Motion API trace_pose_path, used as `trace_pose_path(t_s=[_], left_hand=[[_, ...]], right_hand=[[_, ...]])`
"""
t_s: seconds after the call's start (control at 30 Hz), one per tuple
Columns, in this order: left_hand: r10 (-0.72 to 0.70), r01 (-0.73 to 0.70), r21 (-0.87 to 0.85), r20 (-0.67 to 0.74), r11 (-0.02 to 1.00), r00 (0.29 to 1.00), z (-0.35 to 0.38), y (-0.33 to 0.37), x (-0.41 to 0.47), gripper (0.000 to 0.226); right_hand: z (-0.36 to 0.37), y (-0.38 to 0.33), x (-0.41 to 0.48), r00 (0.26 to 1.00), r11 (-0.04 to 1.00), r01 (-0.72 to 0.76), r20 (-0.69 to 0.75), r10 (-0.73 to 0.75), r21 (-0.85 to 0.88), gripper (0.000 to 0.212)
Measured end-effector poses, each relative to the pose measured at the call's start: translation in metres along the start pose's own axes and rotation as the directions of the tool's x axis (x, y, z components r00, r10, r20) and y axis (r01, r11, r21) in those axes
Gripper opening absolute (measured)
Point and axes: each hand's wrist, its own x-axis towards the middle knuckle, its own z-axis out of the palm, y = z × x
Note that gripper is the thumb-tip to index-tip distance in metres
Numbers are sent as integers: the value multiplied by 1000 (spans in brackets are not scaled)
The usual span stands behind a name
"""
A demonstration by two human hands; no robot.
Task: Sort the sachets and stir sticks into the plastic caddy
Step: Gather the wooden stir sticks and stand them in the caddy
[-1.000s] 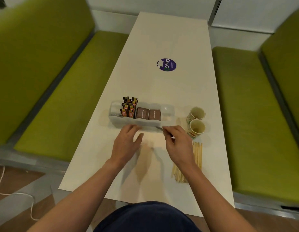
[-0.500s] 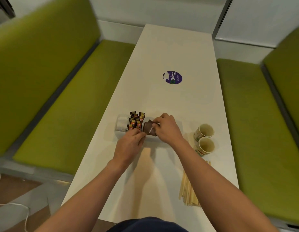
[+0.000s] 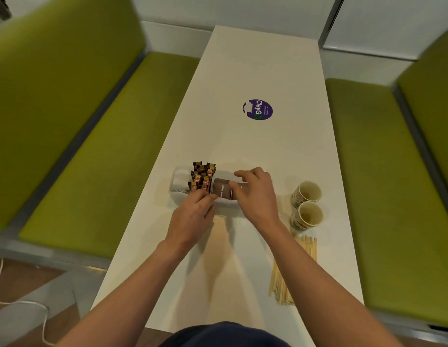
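1. A second ago both hands lay on the table (image 3: 243,78) just in front of the plastic caddy (image 3: 226,203), and the right hand pinched something thin. The right hand (image 3: 255,194) has since gone up and over the caddy, right of the frame's centre, and it has barely shifted over the last half second.
2. This looks like the seating of a flat sachet. The brown sachets (image 3: 222,191) stand in the caddy's middle part, and the upright stick sachets (image 3: 201,176) fill the compartment just to their left.
3. The stir sticks (image 3: 293,269) lie loose in a bundle at the lower right, well apart from the caddy. That half of the sorting appears not yet started.
4. The right hand arches over the caddy from the right. Its fingers curl across the tops of the brown sachets and its thumb rests against their near face, gripping them.
5. The left hand (image 3: 193,216) reaches in from the lower left with bent fingers at the caddy's front wall, below the stick sachets. Whether it pinches that wall or only rests there cannot be told.
6. Two paper cups (image 3: 307,205) stand to the right of the caddy, near the right wrist.
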Motion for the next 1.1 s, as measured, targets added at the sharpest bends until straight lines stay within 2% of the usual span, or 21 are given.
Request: trace_pose_path(t_s=[0.1, 0.2, 0.3, 0.37, 0.47, 0.6, 0.73, 0.8, 0.93, 1.1], left_hand=[[-83, 85, -39, 40, 996, 996, -4, 11, -16, 24], [-212, 239, -144, 183, 960, 960, 3, 34, -38, 23], [-261, 352, -199, 372, 915, 891, 18, 63, -55, 25], [-258, 390, -202, 475, 898, 841, 32, 83, -65, 30], [-252, 408, -204, 526, 890, 813, 49, 113, -71, 39], [-308, 446, -174, 508, 878, 804, 68, 148, -68, 48], [-390, 483, -109, 450, 869, 803, 78, 167, -64, 57], [-428, 525, -131, 433, 841, 793, 78, 167, -62, 51], [-512, 627, -219, 412, 748, 754, 79, 155, -62, 24], [-581, 714, -255, 437, 652, 686, 74, 148, -56, 18]], right_hand=[[-34, 7, -45, 990, 988, -24, -135, 45, 152, 12], [-64, 35, -98, 973, 969, -135, -159, 169, 205, 10], [-85, 77, -139, 934, 942, -311, -145, 327, 124, 16], [-93, 105, -156, 887, 890, -455, -81, 455, 23, 27], [-93, 130, -166, 818, 816, -567, 43, 574, -109, 47], [-91, 139, -166, 817, 823, -557, 100, 568, -114, 48], [-84, 130, -161, 864, 876, -479, 146, 482, -60, 25], [-77, 125, -158, 883, 898, -436, 169, 438, -49, 22], [-71, 118, -152, 898, 916, -399, 181, 401, -49, 17], [-74, 121, -144, 858, 867, -497, 174, 484, 35, 15]])
